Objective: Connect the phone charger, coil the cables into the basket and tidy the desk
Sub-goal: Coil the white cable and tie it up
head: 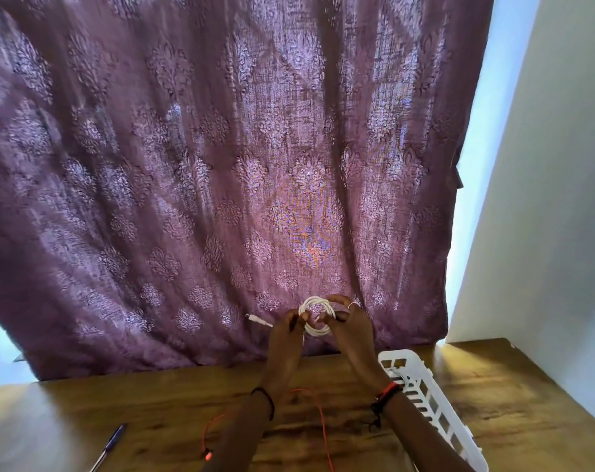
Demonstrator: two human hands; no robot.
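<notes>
A white cable (318,332) is wound into a small coil, raised above the desk in front of the curtain. My left hand (286,338) pinches the coil's left side, and the cable's plug end (257,320) sticks out to the left of it. My right hand (349,327) grips the coil's right side, a ring on one finger. A white slotted basket (425,400) stands on the wooden desk (153,410) just right of my right forearm. A thin red cable (320,417) lies loose on the desk beneath my arms.
A blue pen (110,446) lies near the desk's front left. A purple patterned curtain (221,165) hangs along the back of the desk. A white wall (544,233) borders the right side.
</notes>
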